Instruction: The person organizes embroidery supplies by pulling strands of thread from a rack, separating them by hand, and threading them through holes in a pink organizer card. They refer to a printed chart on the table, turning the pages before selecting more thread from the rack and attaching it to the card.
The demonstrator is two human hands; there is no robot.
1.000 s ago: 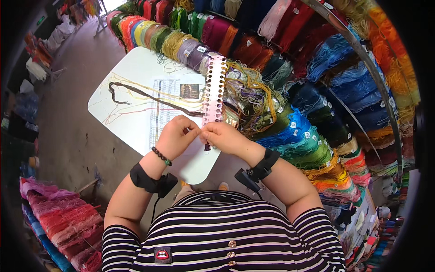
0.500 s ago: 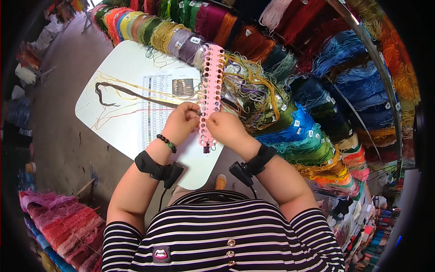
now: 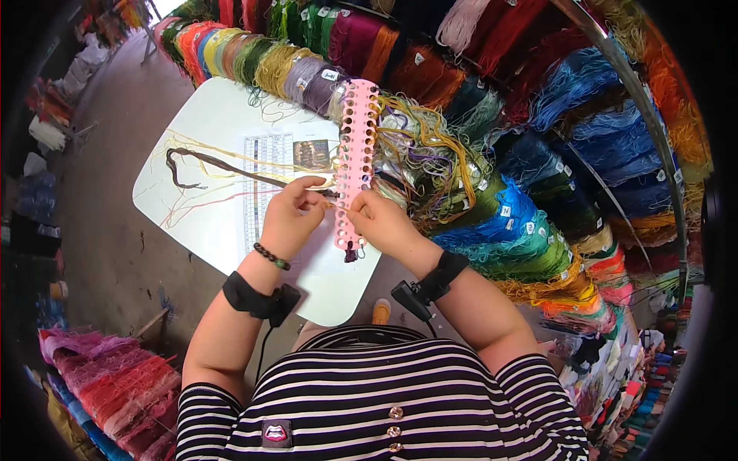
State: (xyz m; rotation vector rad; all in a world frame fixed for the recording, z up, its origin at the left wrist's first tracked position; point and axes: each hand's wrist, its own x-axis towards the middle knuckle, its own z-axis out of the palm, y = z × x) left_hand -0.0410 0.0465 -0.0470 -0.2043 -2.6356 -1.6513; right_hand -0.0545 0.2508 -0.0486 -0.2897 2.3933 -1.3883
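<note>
A long pink thread card [image 3: 356, 173] with holes along both edges lies over the right side of a white board [image 3: 327, 288]. My left hand [image 3: 292, 219] is just left of the card, thumb and fingers pinched on a thin pale thread [image 3: 335, 204]. Over the card's lower part, my right hand [image 3: 382, 219] is also closed, its fingertips meeting the thread at the holes. A dark brown thread bundle [image 3: 231, 167] runs left from the card, beside loose yellow and pink threads. Mixed ochre, white and purple threads [image 3: 430, 154] hang off the card's right side.
A printed chart [image 3: 269, 150] with a small picture [image 3: 311, 155] lies under the threads. Colourful tagged skeins [image 3: 307, 81] hang on racks behind and right of the board. More red and pink skeins [image 3: 115, 376] are at the lower left. A dark purple tassel [image 3: 350, 252] hangs at the card's near end.
My left hand has drawn a little left and down, away from the card, and a short stretch of thread now shows between my hands. The right hand stays at the card.
</note>
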